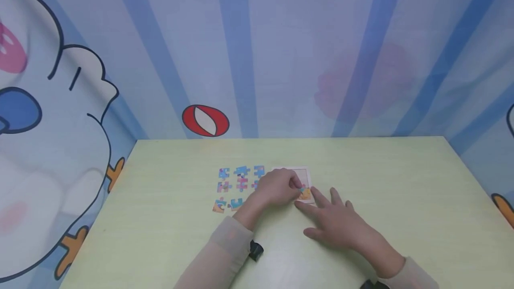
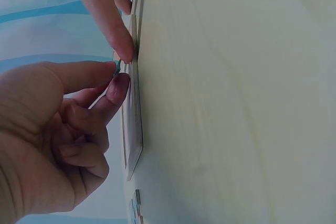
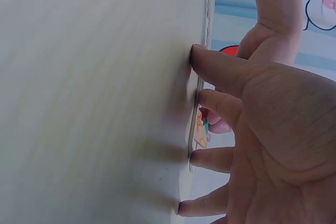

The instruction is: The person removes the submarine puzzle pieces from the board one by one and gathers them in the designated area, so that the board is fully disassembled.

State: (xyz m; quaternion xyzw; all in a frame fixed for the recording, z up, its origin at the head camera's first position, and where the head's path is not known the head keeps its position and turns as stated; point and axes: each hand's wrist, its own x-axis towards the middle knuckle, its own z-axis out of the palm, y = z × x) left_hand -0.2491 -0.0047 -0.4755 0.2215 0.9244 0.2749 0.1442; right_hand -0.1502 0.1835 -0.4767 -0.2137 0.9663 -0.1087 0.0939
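Note:
My left hand (image 1: 279, 187) is over a white-rimmed puzzle board (image 1: 308, 175). Its thumb and index finger pinch a small teal puzzle piece (image 2: 117, 67) close over the board, and the other fingers are curled in. Mostly orange puzzle artwork (image 1: 306, 194) fills the board's lower right corner. My right hand (image 1: 337, 222) lies with fingers spread at that corner, its fingertips right at the board's near and right edges. The left hand covers much of the board in the head view.
Left of the board, several loose puzzle pieces (image 1: 242, 183) lie in rough rows, some partly behind the left hand. The pale table (image 1: 160, 217) ends at the back against a blue striped cloth (image 1: 281, 57) with cartoon figures.

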